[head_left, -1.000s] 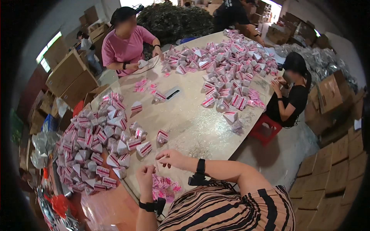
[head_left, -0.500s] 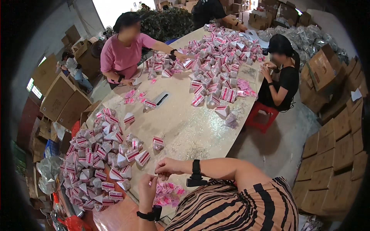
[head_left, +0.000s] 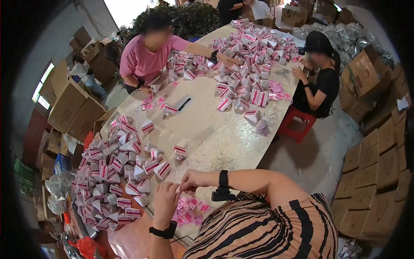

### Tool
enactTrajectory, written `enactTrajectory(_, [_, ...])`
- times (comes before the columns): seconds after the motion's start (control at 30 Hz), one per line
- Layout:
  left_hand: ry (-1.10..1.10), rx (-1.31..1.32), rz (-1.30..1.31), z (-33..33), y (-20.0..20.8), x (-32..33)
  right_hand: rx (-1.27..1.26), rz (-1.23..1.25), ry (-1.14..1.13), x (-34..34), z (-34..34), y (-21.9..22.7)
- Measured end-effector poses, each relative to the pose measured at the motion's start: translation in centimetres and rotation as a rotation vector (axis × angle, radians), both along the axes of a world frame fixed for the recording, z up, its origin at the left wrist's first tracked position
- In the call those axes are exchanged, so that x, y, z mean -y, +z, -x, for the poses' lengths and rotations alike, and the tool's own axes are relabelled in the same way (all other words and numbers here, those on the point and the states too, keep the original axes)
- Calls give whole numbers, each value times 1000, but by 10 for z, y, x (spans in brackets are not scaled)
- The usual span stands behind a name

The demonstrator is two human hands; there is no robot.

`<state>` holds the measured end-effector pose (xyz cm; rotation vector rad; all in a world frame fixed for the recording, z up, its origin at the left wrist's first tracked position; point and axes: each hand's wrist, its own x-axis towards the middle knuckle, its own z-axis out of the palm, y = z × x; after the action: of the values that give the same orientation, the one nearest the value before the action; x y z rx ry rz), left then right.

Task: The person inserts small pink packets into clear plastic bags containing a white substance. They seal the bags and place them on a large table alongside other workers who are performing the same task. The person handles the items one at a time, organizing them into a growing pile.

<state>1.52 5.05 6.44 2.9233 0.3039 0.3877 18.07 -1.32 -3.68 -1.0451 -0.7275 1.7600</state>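
Observation:
My left hand (head_left: pixel 165 199) and my right hand (head_left: pixel 192 180) meet at the near edge of the table, with their fingertips pinched together. What they pinch, if anything, is too small to make out. Just below them lies a loose heap of small pink labels (head_left: pixel 189 210). To the left of my hands spreads a large pile of pyramid-shaped clear packets (head_left: pixel 113 175) with pink-and-white labels. One lone packet (head_left: pixel 180 153) sits on the tabletop beyond my hands. Both my wrists wear black bands.
The pale table (head_left: pixel 202 125) carries scattered glitter and a second big heap of packets (head_left: pixel 254 88) at its far end. A person in pink (head_left: pixel 148 60) stands across on the left; another in black (head_left: pixel 321 82) sits on a red stool (head_left: pixel 297 127). Cardboard boxes (head_left: pixel 371 181) line the right.
The view has shifted slightly. My left hand has risen a little and its fingers are nearer my right hand's. The person in pink leans farther over the far heap.

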Motion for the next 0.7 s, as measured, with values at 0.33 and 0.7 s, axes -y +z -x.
enactTrajectory(0.33, [171,26,488,8,-42,-4,378,-164,40,11,2,13])
enactTrajectory(0.7, [440,-59,1631,10,-92,-29,1317,-931,36,18,3,-1])
